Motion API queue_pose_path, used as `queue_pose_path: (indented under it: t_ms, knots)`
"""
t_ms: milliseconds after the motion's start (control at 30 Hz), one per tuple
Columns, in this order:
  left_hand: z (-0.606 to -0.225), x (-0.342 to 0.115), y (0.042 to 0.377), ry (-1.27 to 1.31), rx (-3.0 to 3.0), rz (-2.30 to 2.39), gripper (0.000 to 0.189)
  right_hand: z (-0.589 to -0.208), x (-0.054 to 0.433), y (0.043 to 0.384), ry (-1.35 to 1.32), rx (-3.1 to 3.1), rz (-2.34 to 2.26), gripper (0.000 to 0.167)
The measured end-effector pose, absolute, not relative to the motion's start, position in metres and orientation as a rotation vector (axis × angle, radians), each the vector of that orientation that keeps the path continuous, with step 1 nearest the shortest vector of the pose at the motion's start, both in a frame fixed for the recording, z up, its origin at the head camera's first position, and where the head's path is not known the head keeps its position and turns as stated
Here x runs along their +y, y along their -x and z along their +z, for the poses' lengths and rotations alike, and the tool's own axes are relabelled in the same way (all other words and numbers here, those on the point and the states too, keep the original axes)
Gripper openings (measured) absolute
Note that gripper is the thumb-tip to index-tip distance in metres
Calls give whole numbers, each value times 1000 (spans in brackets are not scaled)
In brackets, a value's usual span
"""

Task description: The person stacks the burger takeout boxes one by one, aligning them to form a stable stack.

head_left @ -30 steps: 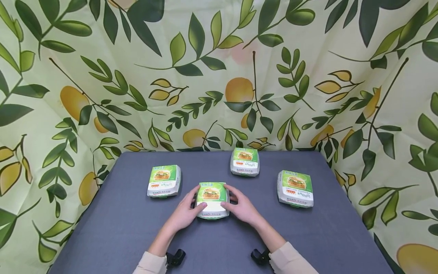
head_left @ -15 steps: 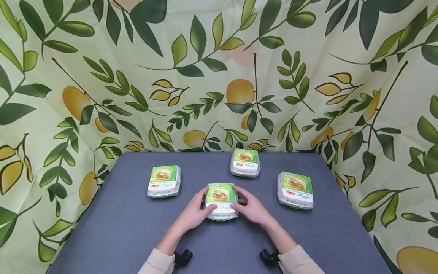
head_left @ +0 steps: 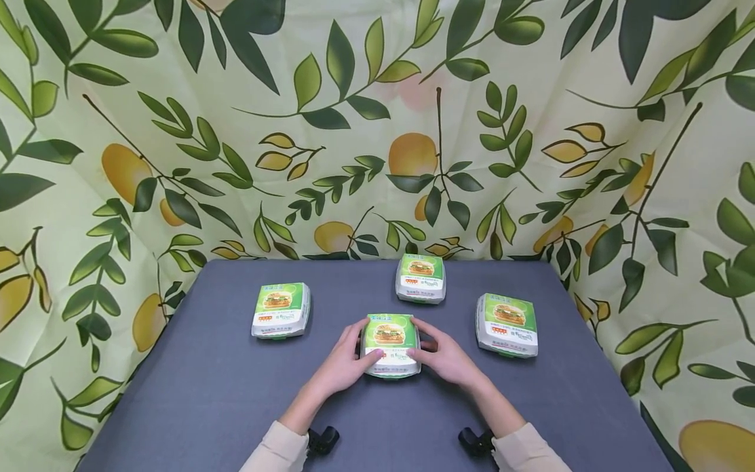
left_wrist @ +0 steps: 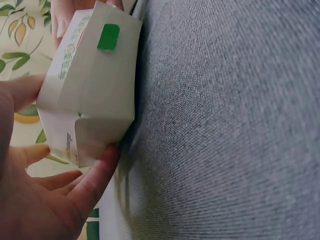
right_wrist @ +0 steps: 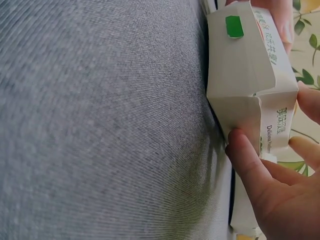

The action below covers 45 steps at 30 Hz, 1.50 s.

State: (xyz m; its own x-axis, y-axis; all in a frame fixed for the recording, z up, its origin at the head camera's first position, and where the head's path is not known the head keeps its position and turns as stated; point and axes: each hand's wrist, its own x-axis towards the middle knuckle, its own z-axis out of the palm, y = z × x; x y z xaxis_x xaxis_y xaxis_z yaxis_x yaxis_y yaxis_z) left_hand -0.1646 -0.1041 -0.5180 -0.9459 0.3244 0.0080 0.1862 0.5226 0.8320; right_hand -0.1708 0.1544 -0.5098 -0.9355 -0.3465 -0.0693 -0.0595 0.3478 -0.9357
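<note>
A closed white-and-green burger box (head_left: 389, 334) with a burger picture on its lid sits low at the table's middle, gripped between two hands. My left hand (head_left: 342, 364) holds its left side, thumb over the front of the lid. On the opposite side my right hand (head_left: 449, 360) does the same. Both wrist views show fingers against the box's lower side walls and a green tab (left_wrist: 108, 37) on its front. Whether its base touches the cloth, I cannot tell.
Other burger boxes of the same kind lie around the held one: one at the left (head_left: 281, 310), one behind (head_left: 421, 278) and one at the right (head_left: 507, 324). A leaf-print curtain (head_left: 354, 157) hangs behind the grey-blue table (head_left: 236, 393).
Both hands have moved to the right together with the burger box between them. The other boxes have stayed in place.
</note>
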Motion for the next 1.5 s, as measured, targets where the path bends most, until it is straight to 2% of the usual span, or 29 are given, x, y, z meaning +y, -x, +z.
queue_pose_path:
  t_ms: [133, 467, 833, 1133, 1500]
  knots:
    - [-519, -106, 167, -486, 2571, 1425, 87, -510, 155, 170, 388, 2357, -1625, 69]
    - [-517, -108, 165, -506, 2539, 1357, 115, -499, 166, 159, 377, 2435, -1543, 67]
    - [-522, -106, 164, -499, 2611, 1321, 112, -479, 203, 142, 342, 2590, -1457, 62]
    - [-522, -107, 161, -477, 2614, 1323, 110, -462, 229, 127, 319, 2765, -1255, 64]
    - [-525, -105, 162, -472, 2617, 1321, 111, -448, 263, 120, 344, 3128, -1031, 54]
